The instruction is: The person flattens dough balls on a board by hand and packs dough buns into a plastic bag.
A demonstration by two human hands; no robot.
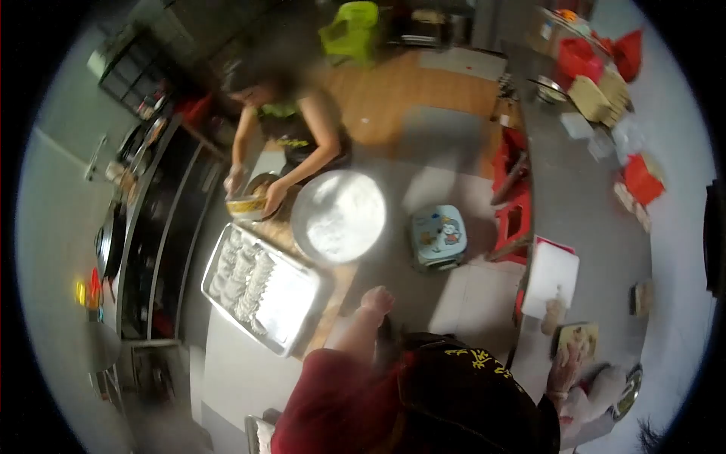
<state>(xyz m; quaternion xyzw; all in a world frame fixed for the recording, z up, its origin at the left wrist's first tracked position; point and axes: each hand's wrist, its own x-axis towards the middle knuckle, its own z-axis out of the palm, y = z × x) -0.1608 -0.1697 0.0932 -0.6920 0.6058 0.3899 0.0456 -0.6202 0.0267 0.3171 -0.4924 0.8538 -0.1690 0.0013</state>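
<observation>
My left hand (376,300) is in the air beside my body, above the floor, with its fingers curled in. I see nothing in it. At the counter on the right, my right hand (562,376) overlaps the lower edge of a yellowish shallow container (578,338) with pale contents. Blur hides how its fingers lie. Close to this hand are a pale plastic bag (606,387) and a round bowl (628,395) with something greenish inside. A white cutting board (551,280) lies farther up the counter, with a small light-brown item (554,314) at its lower edge.
Across the work table, a co-worker (302,132) handles a yellow-patterned bowl (247,206). A metal tray (302,318) holds rows of pale shaped dough pieces (243,276) beside a wide basin (339,256) of white powder. A blue cartoon-printed box (439,233) and red stools (514,221) stand nearby.
</observation>
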